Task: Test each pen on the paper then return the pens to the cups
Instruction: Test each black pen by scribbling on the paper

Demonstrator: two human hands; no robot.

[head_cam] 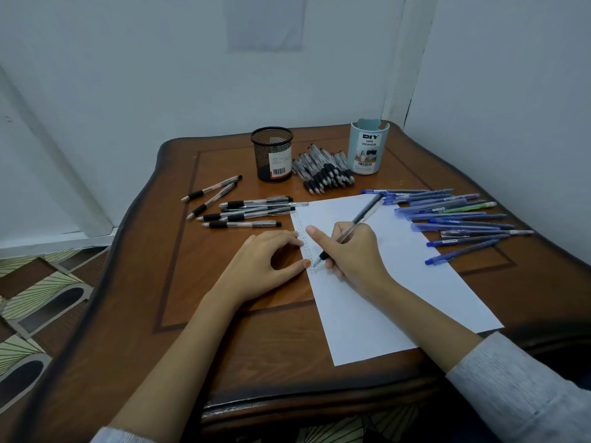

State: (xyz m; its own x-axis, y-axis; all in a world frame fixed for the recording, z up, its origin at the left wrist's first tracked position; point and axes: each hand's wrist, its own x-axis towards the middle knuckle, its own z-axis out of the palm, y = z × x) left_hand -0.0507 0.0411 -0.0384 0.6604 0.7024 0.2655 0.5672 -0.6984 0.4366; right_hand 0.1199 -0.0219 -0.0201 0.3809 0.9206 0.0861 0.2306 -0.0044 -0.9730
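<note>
A white sheet of paper (396, 282) lies on the wooden table, with a column of small pen marks down its left margin. My right hand (355, 251) grips a clear black-grip pen (361, 219), its tip touching the paper near the marks. My left hand (265, 260) rests on the table at the paper's left edge, thumb and fingertips touching it. A black mesh cup (273, 153) and a pale blue organizer cup (367, 147) stand at the back.
Several black pens (252, 212) lie left of the paper, a pile of black pens (326, 171) sits between the cups, and several blue pens (457, 219) lie to the right. Walls close in behind and on the right of the table (160, 282).
</note>
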